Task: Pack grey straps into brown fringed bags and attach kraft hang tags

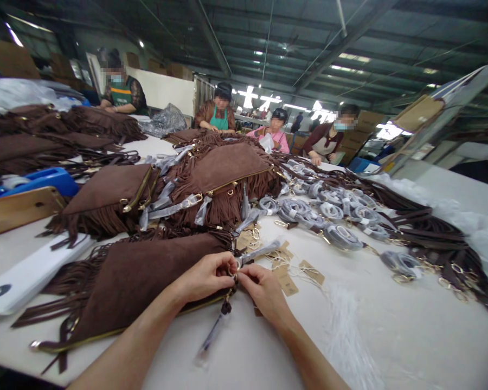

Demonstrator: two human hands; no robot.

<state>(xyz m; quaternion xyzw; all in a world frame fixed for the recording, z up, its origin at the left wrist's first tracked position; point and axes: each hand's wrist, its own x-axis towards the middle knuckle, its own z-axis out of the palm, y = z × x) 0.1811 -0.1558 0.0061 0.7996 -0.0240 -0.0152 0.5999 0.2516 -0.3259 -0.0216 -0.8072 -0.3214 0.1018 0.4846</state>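
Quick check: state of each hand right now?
Left hand: closed, fingers pinched at small metal hardware by the brown bag's corner.
Right hand: closed, fingertips pinched beside it; what they grip cannot be told.

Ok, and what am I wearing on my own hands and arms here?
Your left hand and right hand are ungloved. Both forearms are bare as far as they show, with no sleeve, watch or bracelet visible.

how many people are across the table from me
4: a person in green and orange at left, a person in a teal apron near centre, a person in pink to the right, a person in maroon farther right. More may be hidden.
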